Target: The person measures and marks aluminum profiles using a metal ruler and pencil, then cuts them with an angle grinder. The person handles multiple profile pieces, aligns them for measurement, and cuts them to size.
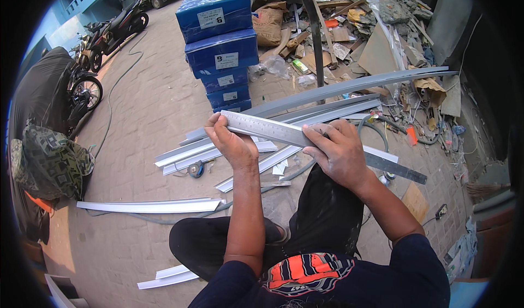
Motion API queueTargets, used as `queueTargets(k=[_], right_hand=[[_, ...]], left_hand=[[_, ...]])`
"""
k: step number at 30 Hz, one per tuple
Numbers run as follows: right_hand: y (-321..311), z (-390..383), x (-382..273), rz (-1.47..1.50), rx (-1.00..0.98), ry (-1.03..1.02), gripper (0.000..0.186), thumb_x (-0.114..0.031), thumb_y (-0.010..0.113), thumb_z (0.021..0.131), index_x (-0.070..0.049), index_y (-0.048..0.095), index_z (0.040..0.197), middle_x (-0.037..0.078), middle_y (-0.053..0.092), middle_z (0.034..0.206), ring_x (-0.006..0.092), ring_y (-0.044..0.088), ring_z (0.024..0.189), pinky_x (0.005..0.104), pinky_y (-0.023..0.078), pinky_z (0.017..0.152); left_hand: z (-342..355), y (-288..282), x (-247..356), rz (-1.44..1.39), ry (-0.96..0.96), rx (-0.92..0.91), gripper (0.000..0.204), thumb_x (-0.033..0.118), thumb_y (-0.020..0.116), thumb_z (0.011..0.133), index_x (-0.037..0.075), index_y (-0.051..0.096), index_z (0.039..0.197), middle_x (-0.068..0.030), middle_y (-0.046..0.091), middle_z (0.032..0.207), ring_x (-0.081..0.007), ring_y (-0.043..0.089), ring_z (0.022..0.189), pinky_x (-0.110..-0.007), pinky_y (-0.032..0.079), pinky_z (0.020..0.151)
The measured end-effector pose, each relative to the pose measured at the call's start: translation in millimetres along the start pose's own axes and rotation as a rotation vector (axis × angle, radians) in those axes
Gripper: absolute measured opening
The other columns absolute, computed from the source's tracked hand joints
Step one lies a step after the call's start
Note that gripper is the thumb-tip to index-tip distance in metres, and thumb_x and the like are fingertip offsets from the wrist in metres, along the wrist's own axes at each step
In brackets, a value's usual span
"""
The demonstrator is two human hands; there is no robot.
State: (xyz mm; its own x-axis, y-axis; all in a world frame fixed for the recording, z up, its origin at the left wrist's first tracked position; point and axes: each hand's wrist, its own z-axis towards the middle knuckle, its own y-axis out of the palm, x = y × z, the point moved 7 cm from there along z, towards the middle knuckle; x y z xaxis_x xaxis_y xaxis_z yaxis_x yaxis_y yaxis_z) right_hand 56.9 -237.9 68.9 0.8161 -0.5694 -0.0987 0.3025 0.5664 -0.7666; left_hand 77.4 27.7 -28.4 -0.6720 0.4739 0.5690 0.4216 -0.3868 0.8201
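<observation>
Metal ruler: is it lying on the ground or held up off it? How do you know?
The metal ruler is held up: the left hand grips one end, and the right hand clasps it farther along.

From here I see a smooth, satin metal ruler (267,127), glossy film-wrapped far boxes (201,56), rough matt paving (131,150).

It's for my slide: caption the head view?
Left hand and right hand hold a flat silver metal ruler above long white strips.
</observation>
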Motion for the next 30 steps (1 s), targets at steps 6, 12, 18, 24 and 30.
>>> queueTargets(k=[6, 12, 18, 24, 30], right_hand=[[-12.2, 17.6, 13.2, 0.410, -0.047, 0.168, 0.079, -0.015, 0.082, 0.091, -0.005, 0.050, 0.162, 0.014, 0.072, 0.137, 0.0264, 0.065, 0.110, 0.0415, 0.050, 0.102], [8.7, 42.5, 20.7, 1.056, -0.029, 0.324, 0.068, -0.024, 0.064, 0.111, -0.005, 0.036, 0.170, 0.018, 0.069, 0.147, 0.0241, 0.067, 0.121, 0.0381, 0.050, 0.109], [18.9, 66.2, 12.8, 0.718, 0.047, 0.122, 0.044, -0.027, 0.058, 0.114, -0.002, 0.063, 0.151, 0.016, 0.077, 0.119, 0.0211, 0.072, 0.100, 0.0348, 0.056, 0.090], [39.4, 62.8, 19.0, 0.590, 0.007, 0.263, 0.025, -0.021, 0.070, 0.105, 0.001, 0.075, 0.116, 0.015, 0.077, 0.096, 0.0220, 0.072, 0.080, 0.0349, 0.057, 0.077], [43.4, 59.8, 20.4, 0.627, 0.006, 0.324, 0.023, -0.020, 0.073, 0.102, 0.002, 0.074, 0.109, 0.015, 0.077, 0.098, 0.0208, 0.074, 0.084, 0.0350, 0.057, 0.080]], left_hand=[[-2.6, 6.9, 2.6, -0.018, 0.029, -0.025, 0.021, 0.012, 0.055, 0.104, 0.008, 0.050, 0.124, -0.0090, 0.055, 0.114, -0.0200, 0.059, 0.108, -0.042, 0.053, 0.102], [-1.5, 8.3, 1.7, -0.015, 0.014, -0.036, 0.021, 0.011, 0.055, 0.105, 0.007, 0.050, 0.124, -0.0091, 0.056, 0.114, -0.0191, 0.060, 0.108, -0.040, 0.053, 0.101], [-2.6, 9.2, 3.7, -0.006, 0.010, -0.065, 0.021, 0.011, 0.056, 0.106, 0.007, 0.049, 0.126, -0.0091, 0.056, 0.114, -0.0190, 0.060, 0.109, -0.040, 0.053, 0.102], [-0.9, 8.3, 1.7, -0.018, 0.010, -0.084, 0.020, 0.010, 0.054, 0.107, 0.007, 0.048, 0.126, -0.0093, 0.056, 0.115, -0.0187, 0.060, 0.109, -0.041, 0.053, 0.103], [-1.1, 7.0, 1.0, 0.018, 0.012, -0.077, 0.022, 0.012, 0.055, 0.106, 0.007, 0.048, 0.127, -0.0094, 0.054, 0.115, -0.0189, 0.059, 0.111, -0.041, 0.052, 0.104]])
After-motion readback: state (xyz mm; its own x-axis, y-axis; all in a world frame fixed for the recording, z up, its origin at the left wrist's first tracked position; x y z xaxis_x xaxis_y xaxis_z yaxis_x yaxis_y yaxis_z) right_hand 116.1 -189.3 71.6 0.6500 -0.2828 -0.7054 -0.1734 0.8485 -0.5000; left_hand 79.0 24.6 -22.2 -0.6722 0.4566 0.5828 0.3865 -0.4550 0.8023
